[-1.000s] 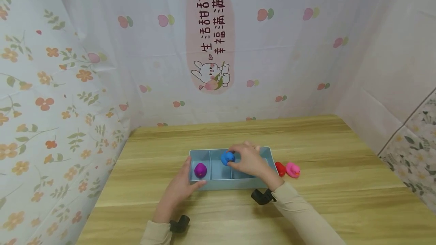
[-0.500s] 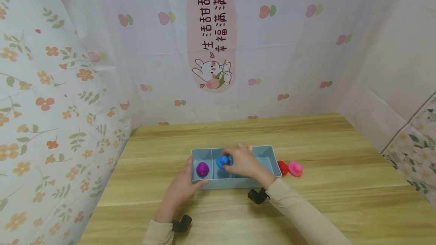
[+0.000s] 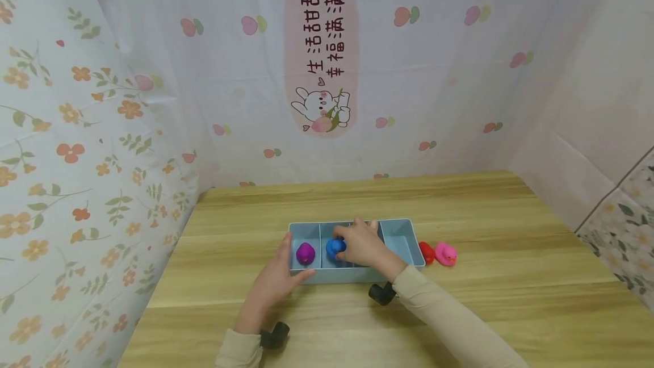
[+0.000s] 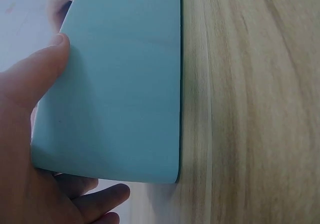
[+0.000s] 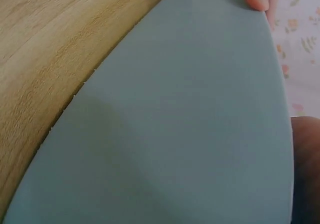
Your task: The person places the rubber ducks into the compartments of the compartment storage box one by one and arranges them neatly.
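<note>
A light blue divided box lies lengthwise on the table, its outer front wall filling much of both wrist views. At its left end my left hand holds the corner, thumb over the front rim and fingers along the end wall. My right hand pinches a blue rubber duck down inside the second compartment from the left. A purple rubber duck sits in the leftmost compartment. The right hand covers much of the third compartment, and the wrist views hide the blue duck behind the wall.
Right of the box are a red rubber duck, close against its end, and a pink rubber duck. Wood-grain table extends on both sides. A printed curtain hangs behind, with more cloth at left and right.
My right hand has moved left and down with the blue duck, bringing it lower into the second compartment. The left hand keeps its place on the box. The head view has shifted slightly.
</note>
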{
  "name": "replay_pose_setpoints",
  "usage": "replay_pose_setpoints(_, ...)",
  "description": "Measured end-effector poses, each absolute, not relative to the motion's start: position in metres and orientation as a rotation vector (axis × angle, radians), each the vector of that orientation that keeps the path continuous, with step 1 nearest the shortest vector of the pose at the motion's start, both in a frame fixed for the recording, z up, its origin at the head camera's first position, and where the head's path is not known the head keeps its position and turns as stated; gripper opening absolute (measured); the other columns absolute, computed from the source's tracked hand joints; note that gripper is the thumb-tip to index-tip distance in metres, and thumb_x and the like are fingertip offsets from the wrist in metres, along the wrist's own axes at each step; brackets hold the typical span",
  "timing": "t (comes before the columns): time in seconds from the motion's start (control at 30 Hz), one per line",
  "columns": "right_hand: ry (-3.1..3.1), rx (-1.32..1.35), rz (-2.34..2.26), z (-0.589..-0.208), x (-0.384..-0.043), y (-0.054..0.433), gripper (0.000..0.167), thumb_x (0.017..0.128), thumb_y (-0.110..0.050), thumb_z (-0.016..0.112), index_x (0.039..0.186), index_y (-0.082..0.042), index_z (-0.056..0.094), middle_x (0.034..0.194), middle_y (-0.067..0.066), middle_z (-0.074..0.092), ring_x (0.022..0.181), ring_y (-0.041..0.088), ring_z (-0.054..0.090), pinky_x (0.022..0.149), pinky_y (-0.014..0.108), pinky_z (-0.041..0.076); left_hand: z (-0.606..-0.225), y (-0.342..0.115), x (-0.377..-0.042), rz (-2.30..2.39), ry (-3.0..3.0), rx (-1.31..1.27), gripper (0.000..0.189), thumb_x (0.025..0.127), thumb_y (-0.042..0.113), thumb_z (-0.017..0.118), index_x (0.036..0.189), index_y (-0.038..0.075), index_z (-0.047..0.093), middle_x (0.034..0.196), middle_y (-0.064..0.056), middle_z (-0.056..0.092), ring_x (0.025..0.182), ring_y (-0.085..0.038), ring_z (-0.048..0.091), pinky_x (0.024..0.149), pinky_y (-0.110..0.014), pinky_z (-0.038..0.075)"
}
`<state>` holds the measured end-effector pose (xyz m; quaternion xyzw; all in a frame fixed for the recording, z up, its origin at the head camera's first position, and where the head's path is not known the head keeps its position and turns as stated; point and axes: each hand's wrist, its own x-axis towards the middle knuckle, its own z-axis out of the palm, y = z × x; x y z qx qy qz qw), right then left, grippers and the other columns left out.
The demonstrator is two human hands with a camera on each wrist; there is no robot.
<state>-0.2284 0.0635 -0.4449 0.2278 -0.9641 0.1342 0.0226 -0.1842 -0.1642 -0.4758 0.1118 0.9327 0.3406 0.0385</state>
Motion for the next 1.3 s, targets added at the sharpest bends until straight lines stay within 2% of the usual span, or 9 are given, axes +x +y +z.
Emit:
replay_pose_setpoints(0.2,-3.01,0.659,0.369,-0.449,-0.23,0.059,0.033,0.07,-0.036,0.084,0.098,-0.026,0.07,0.086,-0.008,0.072,0.083,0.017,0.043,0.073,0.044,0.026,-0.477,-0.164,-0.184,1.049,2.857,0.341,0.107,0.081,0.059,0.066,0.153,0.003,0.009,0.158,-0.018,0.019,0.141,-0.037,0.03,0.113,-0.052,0.03)
replay_pose_setpoints(0.63,-3.005,0.64,0.341,-0.456,-0.231,0.053,0.037,0.067,-0.036,0.087,0.097,-0.021,0.071,0.091,-0.003,0.074,0.082,0.018,0.041,0.066,0.039,0.026,-0.477,-0.164,-0.183,1.042,2.871,0.366,0.105,0.082,0.056,0.066,0.152,0.001,0.011,0.156,-0.022,0.022,0.139,-0.04,0.032,0.111,-0.054,0.031)
replay_pose_setpoints(0.93,-3.053,0.671,0.265,-0.45,-0.227,0.052,0.04,0.063,-0.039,0.088,0.095,-0.02,0.073,0.092,-0.002,0.073,0.086,0.02,0.041,0.067,0.04,0.028,-0.476,-0.163,-0.183,1.04,2.859,0.348,0.105,0.082,0.056,0.067,0.153,0.003,0.01,0.157,-0.02,0.021,0.14,-0.039,0.031,0.112,-0.053,0.03)
replay_pose_setpoints(1.13,-3.074,0.656,0.302,-0.444,-0.224,0.054,0.041,0.068,-0.041,0.085,0.101,-0.021,0.072,0.1,0.0,0.073,0.089,0.019,0.043,0.069,0.04,0.029,-0.475,-0.162,-0.182,1.039,2.862,0.354,0.104,0.082,0.055,0.067,0.153,0.002,0.011,0.156,-0.022,0.022,0.138,-0.041,0.033,0.111,-0.054,0.032)
replay_pose_setpoints(1.3,-2.986,0.704,0.481,-0.431,-0.224,0.061,0.039,0.071,-0.037,0.083,0.103,-0.019,0.072,0.103,-0.001,0.072,0.083,0.018,0.043,0.07,0.041,0.026,-0.475,-0.162,-0.182,1.051,2.873,0.36,0.104,0.082,0.055,0.067,0.152,0.001,0.012,0.156,-0.022,0.022,0.138,-0.04,0.033,0.111,-0.054,0.032)
